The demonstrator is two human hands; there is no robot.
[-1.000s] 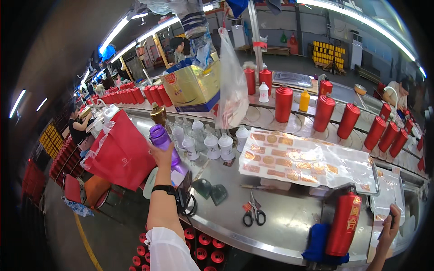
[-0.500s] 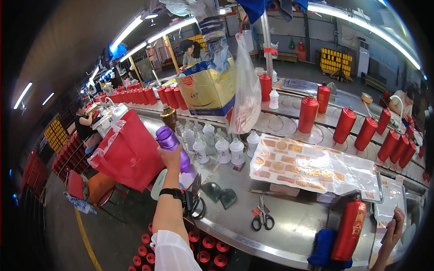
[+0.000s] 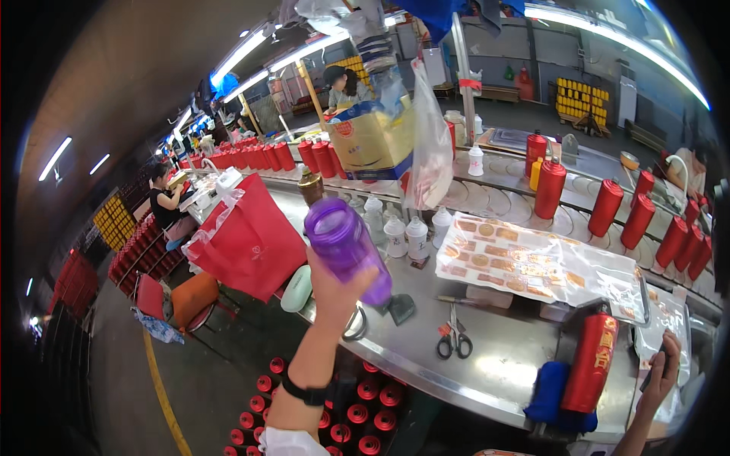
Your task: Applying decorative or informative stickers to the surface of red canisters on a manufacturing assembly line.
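My left hand (image 3: pixel 334 285) is closed round a translucent purple water bottle (image 3: pixel 346 242), lidless at its wide mouth and tilted above the metal workbench (image 3: pixel 411 338). At the far right, my right hand (image 3: pixel 663 368) has its fingers bent round a small dark thing (image 3: pixel 655 366) too unclear to name. Left of that hand, a red bottle with gold lettering (image 3: pixel 591 365) lies on its side on a blue cloth (image 3: pixel 549 391). Black-handled scissors (image 3: pixel 454 342) rest on the metal between my hands. A tray of gold and orange stickers (image 3: pixel 525 266) sits beyond them.
A red bag (image 3: pixel 247 243) and a pale green case (image 3: pixel 296 289) stand at the bench's left edge. White dropper bottles (image 3: pixel 417 237) line up near a cardboard box (image 3: pixel 372 140). Red bottles (image 3: pixel 551 190) stand on the conveyor. More red bottles (image 3: pixel 357 414) are below the bench.
My left hand has lifted the purple bottle off the bench and brought it nearer, tilting it. The view has shifted slightly. My right hand keeps its bent grip at the right.
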